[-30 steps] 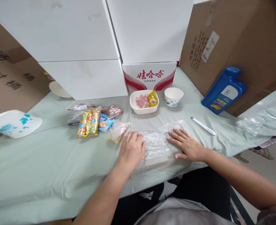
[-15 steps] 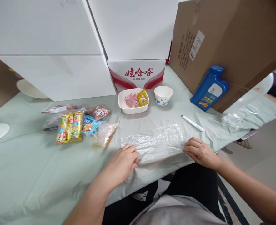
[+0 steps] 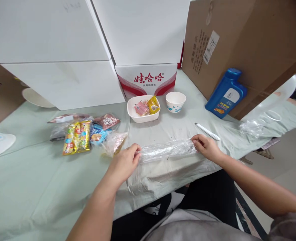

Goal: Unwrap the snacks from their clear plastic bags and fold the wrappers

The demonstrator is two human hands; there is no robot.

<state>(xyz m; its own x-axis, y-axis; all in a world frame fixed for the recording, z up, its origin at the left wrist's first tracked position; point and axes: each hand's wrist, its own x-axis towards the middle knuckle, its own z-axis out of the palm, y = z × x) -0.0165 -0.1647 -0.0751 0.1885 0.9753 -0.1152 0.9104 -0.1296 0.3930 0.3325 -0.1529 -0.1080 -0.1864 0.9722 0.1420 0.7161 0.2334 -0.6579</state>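
A clear plastic bag (image 3: pixel 166 150) lies folded into a narrow strip on the pale green table cloth (image 3: pixel 37 174), near the table's front edge. My left hand (image 3: pixel 124 164) pinches its left end with the fingers closed. My right hand (image 3: pixel 206 147) grips its right end, fingers curled. A white pen (image 3: pixel 207 131) lies just behind my right hand.
Several snack packets (image 3: pixel 83 134) lie to the left. A white dish (image 3: pixel 143 115) with small packets and a paper cup (image 3: pixel 175 101) stand behind. A blue bottle (image 3: pixel 225 93) leans on a cardboard box (image 3: pixel 245 43). White boxes (image 3: pixel 62 50) wall the back. Crumpled plastic (image 3: pixel 253 127) lies right.
My hands went from lying flat on the spread bag to gripping its two ends. The near half was folded away from me, so the bag is now a narrow strip.
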